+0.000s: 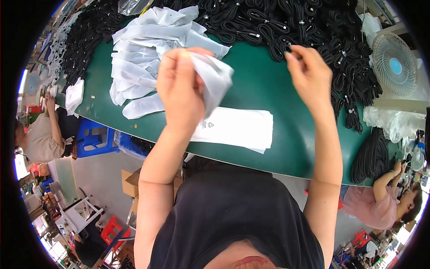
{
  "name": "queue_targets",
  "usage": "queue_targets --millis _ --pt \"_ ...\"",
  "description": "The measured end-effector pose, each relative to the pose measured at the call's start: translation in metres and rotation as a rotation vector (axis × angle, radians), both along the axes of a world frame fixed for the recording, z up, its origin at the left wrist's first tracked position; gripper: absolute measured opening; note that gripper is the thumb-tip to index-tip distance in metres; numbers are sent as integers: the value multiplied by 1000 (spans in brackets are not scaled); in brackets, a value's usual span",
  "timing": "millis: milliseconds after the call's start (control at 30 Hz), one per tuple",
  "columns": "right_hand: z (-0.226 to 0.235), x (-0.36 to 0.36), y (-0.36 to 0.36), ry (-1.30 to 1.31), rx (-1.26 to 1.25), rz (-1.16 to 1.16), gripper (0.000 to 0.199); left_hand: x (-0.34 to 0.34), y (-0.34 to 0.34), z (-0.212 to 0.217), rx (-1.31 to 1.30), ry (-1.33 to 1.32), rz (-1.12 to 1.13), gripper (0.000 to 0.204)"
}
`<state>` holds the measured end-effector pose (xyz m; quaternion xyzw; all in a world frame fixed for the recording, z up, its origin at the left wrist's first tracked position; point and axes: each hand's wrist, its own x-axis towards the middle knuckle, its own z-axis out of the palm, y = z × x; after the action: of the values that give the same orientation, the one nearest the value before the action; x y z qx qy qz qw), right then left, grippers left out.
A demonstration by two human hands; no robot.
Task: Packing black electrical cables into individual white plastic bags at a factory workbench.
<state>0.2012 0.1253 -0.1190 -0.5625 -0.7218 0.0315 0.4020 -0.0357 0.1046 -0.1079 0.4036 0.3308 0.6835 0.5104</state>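
Note:
My left hand (179,85) is closed on a translucent white plastic bag (215,80), which is crumpled and a little blurred. It is raised above the table, over one end of a flat stack of white bags (242,127). At the near edge of the cable pile, the thumb and forefinger of my right hand (311,74) pinch at a coiled black cable (278,47). Left of centre, a spread heap of filled white bags (139,58) lies on the green table (291,148).
Many bundled black cables (304,22) cover the far side of the table. A white fan (394,65) stands at the right, near clear plastic wrapping (389,119). A blue stool (96,139) is at the left. One person (42,139) works at the left, another (374,204) at the right.

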Motion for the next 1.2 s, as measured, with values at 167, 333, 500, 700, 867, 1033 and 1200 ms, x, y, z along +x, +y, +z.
queue_targets --millis 167,333,500,700,867,1033,1200 --pt "-45 -28 57 -524 273 89 37 -46 39 -49 -33 -85 281 16" --pt "-75 -34 104 -658 287 79 41 -65 43 -60 -182 49 543 21" --pt "-56 -22 80 -485 279 85 30 -23 -4 -51 67 713 565 27" --pt "-25 -5 -5 -12 16 256 28 25 -54 -64 530 1189 -324 21" --pt "-15 26 -84 153 -163 224 32 29 -52 -77 488 1251 -290 17" --pt "-30 37 -136 103 -98 190 36 25 -50 -75 409 1051 -281 15" --pt "-41 35 -145 76 28 154 36 11 -52 -49 605 1587 -394 17"
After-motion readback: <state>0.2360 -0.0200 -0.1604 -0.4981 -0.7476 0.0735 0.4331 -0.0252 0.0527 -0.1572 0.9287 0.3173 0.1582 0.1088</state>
